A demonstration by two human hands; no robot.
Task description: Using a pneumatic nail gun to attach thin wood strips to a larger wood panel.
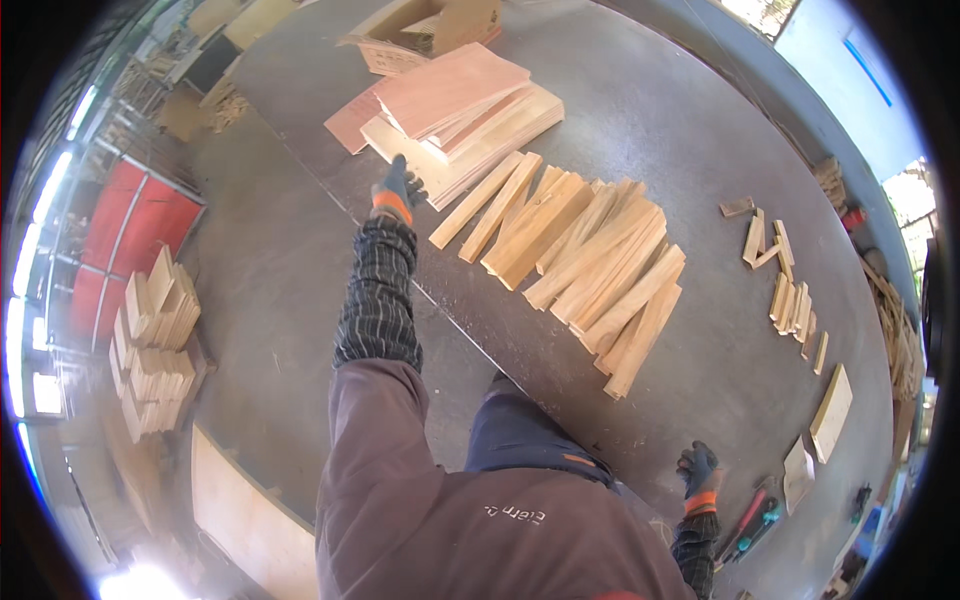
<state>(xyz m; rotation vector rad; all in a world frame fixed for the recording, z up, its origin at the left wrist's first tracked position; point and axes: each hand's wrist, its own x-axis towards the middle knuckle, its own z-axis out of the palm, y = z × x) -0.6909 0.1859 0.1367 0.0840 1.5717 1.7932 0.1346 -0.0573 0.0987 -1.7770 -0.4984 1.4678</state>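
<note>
Standing at the counter [680,400], we have panels [460,90] and strips [590,257] before us.
On the dark counter, the panels lie in an uneven pile, a reddish one on top, just in front of an open carton [470,24]; beside them the pale strips form a loose row, some overlapping. Our left hand [398,187], gloved, is half open at the panels' near edge, gripping nothing that we can see; whether it touches them, we cannot tell. Our right hand [699,468], also gloved, has its fingers loosely curled, and we cannot tell whether it holds anything. Just right of it lie a red tool [742,515] and a teal tool [768,518]; farther off, small offcuts [792,305].
</note>
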